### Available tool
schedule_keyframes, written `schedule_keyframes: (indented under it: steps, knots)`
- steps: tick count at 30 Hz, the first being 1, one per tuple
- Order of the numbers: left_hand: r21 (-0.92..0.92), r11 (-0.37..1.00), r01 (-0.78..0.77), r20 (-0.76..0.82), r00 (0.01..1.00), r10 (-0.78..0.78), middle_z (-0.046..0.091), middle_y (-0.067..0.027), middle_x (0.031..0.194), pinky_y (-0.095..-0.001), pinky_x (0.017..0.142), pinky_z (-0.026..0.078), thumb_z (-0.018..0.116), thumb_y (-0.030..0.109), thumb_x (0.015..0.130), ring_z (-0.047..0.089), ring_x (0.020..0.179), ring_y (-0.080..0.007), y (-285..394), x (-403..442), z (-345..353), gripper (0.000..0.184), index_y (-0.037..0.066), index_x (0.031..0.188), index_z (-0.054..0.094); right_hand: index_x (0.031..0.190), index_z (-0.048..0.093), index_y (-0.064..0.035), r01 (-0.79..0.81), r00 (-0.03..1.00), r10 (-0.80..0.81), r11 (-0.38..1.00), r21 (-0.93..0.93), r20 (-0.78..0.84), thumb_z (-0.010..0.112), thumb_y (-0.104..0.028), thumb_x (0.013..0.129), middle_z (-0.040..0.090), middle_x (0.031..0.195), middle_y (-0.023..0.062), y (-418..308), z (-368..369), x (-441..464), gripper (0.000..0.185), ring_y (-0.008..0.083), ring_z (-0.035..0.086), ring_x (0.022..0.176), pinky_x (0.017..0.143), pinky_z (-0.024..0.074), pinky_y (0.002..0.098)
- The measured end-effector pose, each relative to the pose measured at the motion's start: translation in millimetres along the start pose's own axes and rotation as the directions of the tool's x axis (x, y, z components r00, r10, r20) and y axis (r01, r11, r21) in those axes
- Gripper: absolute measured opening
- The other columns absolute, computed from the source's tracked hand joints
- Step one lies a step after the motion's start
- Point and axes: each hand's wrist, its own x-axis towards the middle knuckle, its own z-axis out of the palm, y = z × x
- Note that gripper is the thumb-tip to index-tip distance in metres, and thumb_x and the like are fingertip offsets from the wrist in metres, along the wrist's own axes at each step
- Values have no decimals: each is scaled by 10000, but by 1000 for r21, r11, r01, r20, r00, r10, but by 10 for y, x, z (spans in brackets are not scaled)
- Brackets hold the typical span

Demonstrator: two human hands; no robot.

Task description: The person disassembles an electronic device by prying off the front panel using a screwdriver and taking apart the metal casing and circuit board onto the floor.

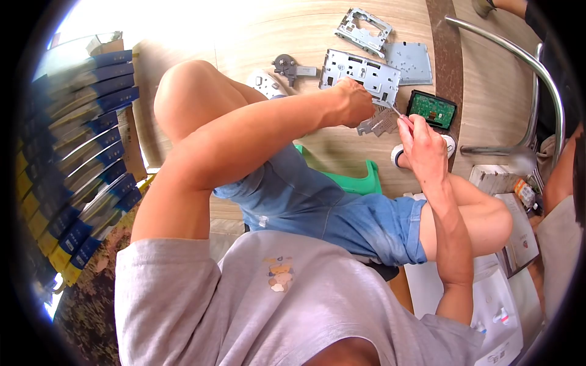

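A flat silver metal chassis plate (360,72) with many cutouts lies at the top centre, over the floor. My left hand (354,102) is closed on its lower edge; the fingertips are hidden under the hand. A screwdriver (401,114) is gripped in my right hand (424,146). Its shaft points up and left to the plate's lower right corner; whether the tip touches cannot be made out. Below the plate are thin perforated metal pieces (379,123), partly covered by my left hand. A green circuit board in a black frame (432,111) lies right of the screwdriver.
Above the plate lie a metal bracket (364,30) and a flat metal sheet (410,61). A dark motor-like part (293,70) is to the left. A green plastic stool (360,182) stands near my legs. Chrome tubing (519,46) and another person's leg (558,168) are at right; stacked boxes (91,158) at left.
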Motion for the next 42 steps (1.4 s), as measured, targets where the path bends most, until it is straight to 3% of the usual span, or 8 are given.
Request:
schedule_keyframes:
  steps: [9, 12, 18, 22, 27, 30, 38, 42]
  knots:
    - [11, 1000, -7, 33, 999, 6, 727, -131, 866, -405, 704, 563, 621, 74, 759, 713, 860, -297, -5, -3, -37, 179, 64, 883, 749, 1036, 581, -52, 161, 984, -157, 986, -40, 81, 623, -83, 916, 565, 964, 139, 49, -33, 10, 131, 337, 663, 821, 666, 561, 443]
    - [72, 997, 20, 131, 991, -30, 741, -70, 1052, -410, 739, 576, 656, 179, 827, 710, 980, -248, 14, 37, -83, 215, 120, 1006, 760, 1109, 593, -63, 137, 984, -134, 990, -16, 117, 620, -60, 905, 549, 1016, 141, 31, -35, -14, 205, 340, 658, 863, 692, 558, 452]
    - [18, 1000, 5, -14, 1000, -5, 731, -127, 888, -399, 708, 565, 599, 69, 764, 713, 873, -296, -59, 27, 4, 200, 72, 893, 750, 1144, 603, -85, 84, 996, -84, 994, 64, 2, 649, -121, 917, 558, 972, 119, 8, -30, 8, 234, 332, 660, 799, 654, 551, 441]
    - [87, 993, 80, 94, 992, -88, 735, -74, 1083, -409, 799, 575, 624, 169, 841, 702, 1012, -251, -76, 59, -55, 223, 151, 1017, 760, 1204, 607, -110, 129, 990, -126, 990, 56, -57, 656, -145, 921, 567, 961, 111, 51, 47, 26, 289, 325, 661, 788, 638, 552, 436]
    - [36, 996, 76, -6, 997, -76, 745, -120, 975, -453, 746, 581, 593, 221, 849, 729, 904, -298, -221, 333, 280, 212, 141, 944, 765, 1188, 598, -61, 250, 961, -248, 968, 1, -123, 577, 8, 824, 551, 878, 127, 104, 130, 24, 372, 305, 624, 744, 611, 530, 385]
    - [17, 999, 45, -158, 987, -42, 745, -117, 864, -468, 686, 577, 580, 211, 841, 730, 834, -283, -318, 437, 451, 208, 115, 827, 764, 1079, 603, -85, 234, 964, -247, 963, -131, -95, 567, -71, 839, 557, 832, 115, 66, 167, 11, 243, 270, 638, 696, 574, 551, 372]
    - [-108, 992, 58, -220, 972, -81, 665, -193, 1101, -468, 776, 554, 615, 344, 853, 688, 955, -352, -275, 722, 337, 308, 140, 1073, 683, 1166, 597, -54, 66, 998, -67, 998, -19, -19, 562, -120, 861, 596, 879, 148, -75, 108, 11, 314, 338, 673, 766, 660, 569, 417]
    - [-65, 993, -98, -307, 949, 73, 627, -185, 1079, -473, 744, 542, 623, 325, 838, 668, 924, -358, -515, 1108, 742, 301, 141, 1074, 657, 1130, 596, -25, 223, 960, -222, 975, -11, -172, 563, -96, 854, 596, 881, 147, 0, 253, 5, 287, 326, 666, 762, 656, 563, 424]
